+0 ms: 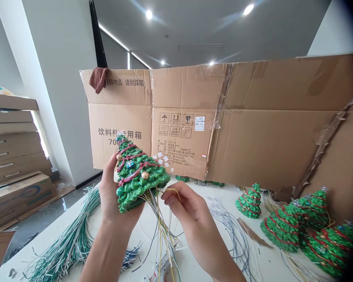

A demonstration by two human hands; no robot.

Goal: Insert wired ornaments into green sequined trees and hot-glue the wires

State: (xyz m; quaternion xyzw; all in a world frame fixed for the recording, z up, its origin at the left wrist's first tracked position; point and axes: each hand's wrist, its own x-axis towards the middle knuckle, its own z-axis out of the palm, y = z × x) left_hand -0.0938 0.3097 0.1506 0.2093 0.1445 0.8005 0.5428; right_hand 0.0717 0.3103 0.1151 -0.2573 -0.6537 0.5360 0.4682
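Observation:
A small green Christmas tree [139,172] with red garlands and gold and blue ornaments is gripped by my left hand [113,196], tilted so its underside faces right. Thin wires [161,227] in yellow, white and grey hang out of its base. Close beside that base, my right hand [194,219] pinches a yellow wire [174,190] between thumb and forefinger. Below the hands, partly covered by the wires, lies a tool [161,270] with grey and red parts; its kind is unclear.
Green and white wires [73,231] lie bundled at left on the white table [206,262]. Grey wires [235,231] are spread right of my right hand. Several more Christmas trees [282,227] stand at right. Cardboard panels [267,145] wall off the back. Stacked boxes [12,145] stand far left.

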